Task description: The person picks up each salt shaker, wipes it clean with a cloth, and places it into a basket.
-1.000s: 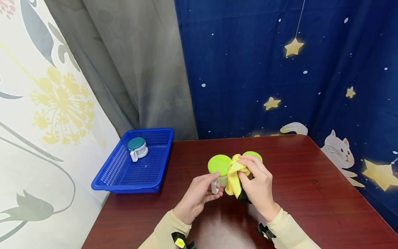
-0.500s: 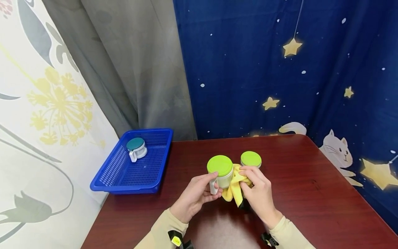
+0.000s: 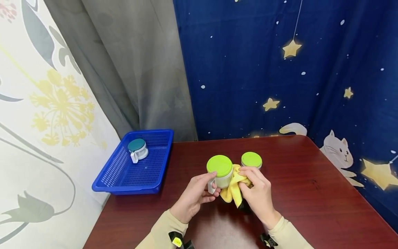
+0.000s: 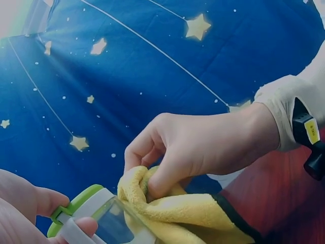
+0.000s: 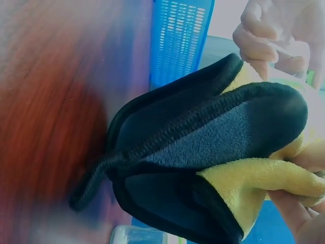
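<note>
Left hand [image 3: 194,196] grips a green-lidded jar [image 3: 220,167] by its handle; right hand [image 3: 257,191] pinches a yellow cloth [image 3: 235,189] against the jar's side

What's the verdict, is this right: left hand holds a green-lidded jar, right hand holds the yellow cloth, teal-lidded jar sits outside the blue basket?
One thing's wrong: the teal-lidded jar sits inside the blue basket, not outside; the head view shows it. The rest stands: left hand holds a green-lidded jar, right hand holds the yellow cloth.
</note>
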`<state>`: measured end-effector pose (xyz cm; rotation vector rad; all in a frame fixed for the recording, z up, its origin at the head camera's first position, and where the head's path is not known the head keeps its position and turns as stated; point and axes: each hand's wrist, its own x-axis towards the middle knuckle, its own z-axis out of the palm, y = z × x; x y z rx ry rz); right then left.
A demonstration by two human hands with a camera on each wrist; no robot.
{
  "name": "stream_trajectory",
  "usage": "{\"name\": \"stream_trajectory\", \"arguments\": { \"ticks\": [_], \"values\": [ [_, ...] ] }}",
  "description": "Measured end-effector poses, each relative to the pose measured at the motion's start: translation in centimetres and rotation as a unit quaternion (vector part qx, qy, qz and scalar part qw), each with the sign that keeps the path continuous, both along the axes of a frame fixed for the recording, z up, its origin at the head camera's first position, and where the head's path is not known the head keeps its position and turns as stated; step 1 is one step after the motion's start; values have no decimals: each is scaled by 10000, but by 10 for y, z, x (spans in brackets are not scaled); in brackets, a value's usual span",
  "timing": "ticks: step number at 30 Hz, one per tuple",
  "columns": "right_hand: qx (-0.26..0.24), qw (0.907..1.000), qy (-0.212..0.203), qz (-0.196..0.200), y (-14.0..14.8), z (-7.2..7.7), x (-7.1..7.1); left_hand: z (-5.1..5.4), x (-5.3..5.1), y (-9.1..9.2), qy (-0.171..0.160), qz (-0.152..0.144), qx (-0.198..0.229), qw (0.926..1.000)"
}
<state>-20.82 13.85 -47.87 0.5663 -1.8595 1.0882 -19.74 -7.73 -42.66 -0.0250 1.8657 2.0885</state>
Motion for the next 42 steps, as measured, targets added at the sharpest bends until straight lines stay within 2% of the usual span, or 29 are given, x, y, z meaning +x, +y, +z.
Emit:
{"name": "stream_trajectory", "arguments": {
  "ticks": [6, 13, 22, 26, 31, 37, 42],
  "values": [
    [-180, 9996, 229, -15, -3, 14, 0, -1, 0, 0, 107, 15, -95, 9999],
    [-503, 9977, 438, 98, -13, 61, 15, -4, 3, 0, 397, -60, -309, 9987],
    [-506, 9983, 296, 67, -13, 69, 21, -6, 4, -1, 510, -181, -305, 9981],
    [-431, 9989, 200, 28, -10, 61, 17, -6, 4, -1, 487, -179, -271, 9983],
    [-321, 9994, 12, -108, -1, 33, 4, -6, 6, -2, 483, -189, -247, 9983],
    [-130, 9992, -213, -302, 2, 1, 3, -5, 7, -5, 472, -169, -170, 9986],
    [-60, 9991, -274, -322, 1, -7, 2, -5, 7, -6, 575, -167, -176, 9980]
  ]
}}
